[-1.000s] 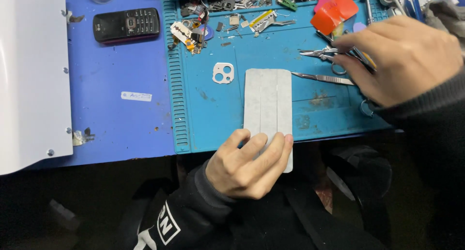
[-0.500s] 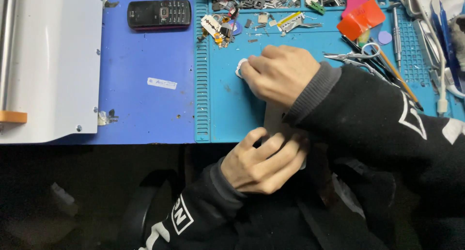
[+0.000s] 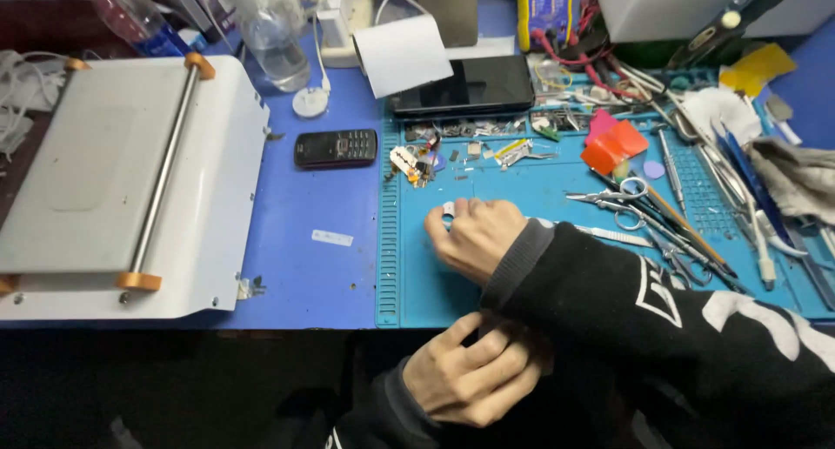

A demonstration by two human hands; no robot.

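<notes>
Your right hand (image 3: 474, 236) lies knuckles-up on the teal silicone repair mat (image 3: 531, 275), its fingers curled over the top end of a flat white phone back cover (image 3: 449, 211), of which only a small corner with a round camera cutout peeks out past your fingertips; the rest is hidden under your hand and black sleeve (image 3: 661, 318). Whether the fingers actually pinch the cover or only press on it, you cannot tell from this angle. Your left hand (image 3: 474, 375) sits at the near edge of the mat, below the right wrist, fingers loosely bent and touching the sleeve cuff; what it holds, if anything, is hidden.

Just right of your right hand lie steel scissors (image 3: 622, 197) and tweezers (image 3: 687, 240) among other thin tools. Beyond them rests an orange plastic pry pick (image 3: 616, 146). A black smartphone (image 3: 461, 85) lies at the mat's far edge, a small black keypad phone (image 3: 336, 148) on the blue table (image 3: 296, 258), and a white flat machine with a steel roller bar (image 3: 130, 179) stands far left.
</notes>
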